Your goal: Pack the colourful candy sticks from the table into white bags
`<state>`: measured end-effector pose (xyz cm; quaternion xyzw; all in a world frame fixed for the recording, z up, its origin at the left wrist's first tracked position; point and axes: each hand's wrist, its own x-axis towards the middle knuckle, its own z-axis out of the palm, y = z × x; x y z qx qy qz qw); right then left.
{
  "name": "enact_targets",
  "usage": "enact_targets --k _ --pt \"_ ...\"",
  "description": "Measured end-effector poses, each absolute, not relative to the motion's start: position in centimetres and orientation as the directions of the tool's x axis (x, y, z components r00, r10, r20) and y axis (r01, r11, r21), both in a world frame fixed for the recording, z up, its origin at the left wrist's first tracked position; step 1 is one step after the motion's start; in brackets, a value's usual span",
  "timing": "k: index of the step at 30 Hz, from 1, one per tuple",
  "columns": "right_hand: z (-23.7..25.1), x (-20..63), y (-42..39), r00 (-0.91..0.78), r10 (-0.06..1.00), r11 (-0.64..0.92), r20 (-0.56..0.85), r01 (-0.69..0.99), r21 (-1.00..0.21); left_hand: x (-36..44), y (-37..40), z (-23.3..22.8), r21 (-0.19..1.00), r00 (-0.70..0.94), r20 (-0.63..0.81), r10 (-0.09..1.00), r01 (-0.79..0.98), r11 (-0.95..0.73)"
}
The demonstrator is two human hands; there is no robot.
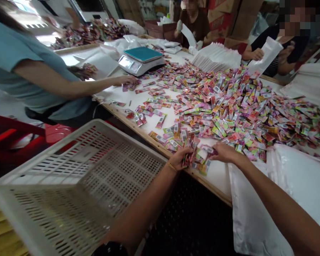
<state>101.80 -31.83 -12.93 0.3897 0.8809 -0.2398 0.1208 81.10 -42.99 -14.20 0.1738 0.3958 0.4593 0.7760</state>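
My left hand (181, 158) is closed around a bunch of small colourful sachets (192, 151) at the table's front edge. Just to its right, my right hand (222, 152) pinches a purplish sachet (207, 149) by one end, slightly blurred. A few loose sachets (201, 167) lie on the white tabletop under both hands. Beyond them spreads a big heap of the same sachets (237, 103), in pink, green, orange and purple. White plastic bags (296, 177) lie by my right forearm, one hanging over the edge.
A grey perforated plastic crate (96, 129) stands at my left, below the table edge. A scale with a teal top (144, 54) sits farther back. A co-worker in a light blue shirt (42, 74) reaches over sachets at left. Two more people work across the table near stacked white bags (216, 57).
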Motion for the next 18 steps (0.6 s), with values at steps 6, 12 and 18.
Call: enact_targets --k 6,12,18 --pt "-11.0 98.4 -27.9 -0.585 0.809 0.544 -0.062 0.784 -0.300 80.8 -43.2 -14.2 0.543 0.311 -0.389 0.867 -0.683 0.488" --pt "-10.5 94.4 -21.2 -0.275 0.961 0.271 0.026 0.923 -0.275 80.5 -43.6 -14.2 0.511 0.305 -0.408 0.861 -0.706 0.491" --pt "-9.8 95.4 -15.5 0.055 0.947 0.070 0.317 0.927 -0.369 80.4 -43.8 -14.2 0.532 0.359 -0.423 0.832 -0.645 0.549"
